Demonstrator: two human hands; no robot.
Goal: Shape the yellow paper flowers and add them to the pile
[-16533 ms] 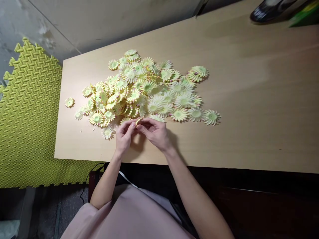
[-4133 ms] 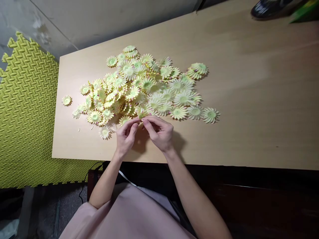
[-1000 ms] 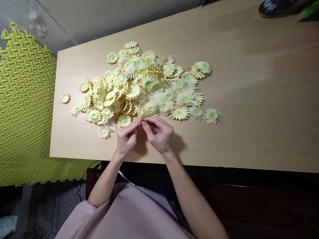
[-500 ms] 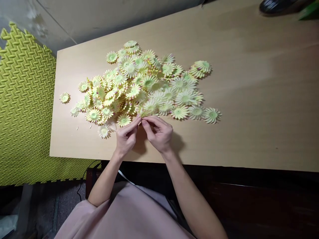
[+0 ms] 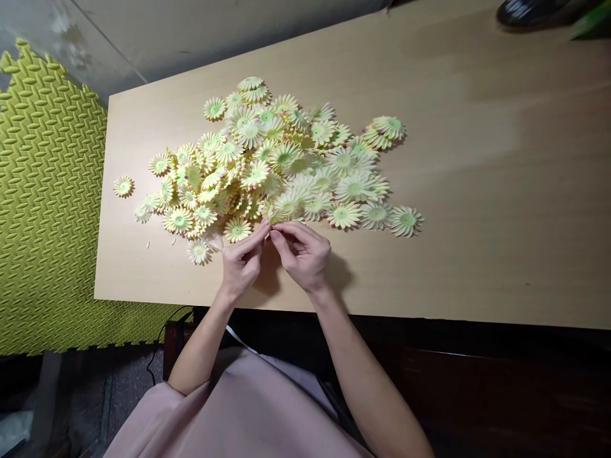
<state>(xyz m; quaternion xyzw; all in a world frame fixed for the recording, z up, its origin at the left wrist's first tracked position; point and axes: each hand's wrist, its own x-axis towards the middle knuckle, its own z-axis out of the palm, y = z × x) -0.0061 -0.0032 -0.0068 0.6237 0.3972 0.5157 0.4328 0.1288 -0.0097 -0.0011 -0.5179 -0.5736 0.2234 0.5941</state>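
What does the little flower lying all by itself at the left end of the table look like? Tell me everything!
The lone flower is round, with narrow pale-yellow petals around a light green centre. It looks artificial, but I can't tell what it's made of. It lies on the table, touching no other flower.

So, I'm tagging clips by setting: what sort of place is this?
Perhaps an indoor workroom or home: flowers heaped on a table, a foam mat beside it, a patchy wall behind.

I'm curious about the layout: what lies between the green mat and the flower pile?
A lone flower on a strip of tabletop, in the head view.
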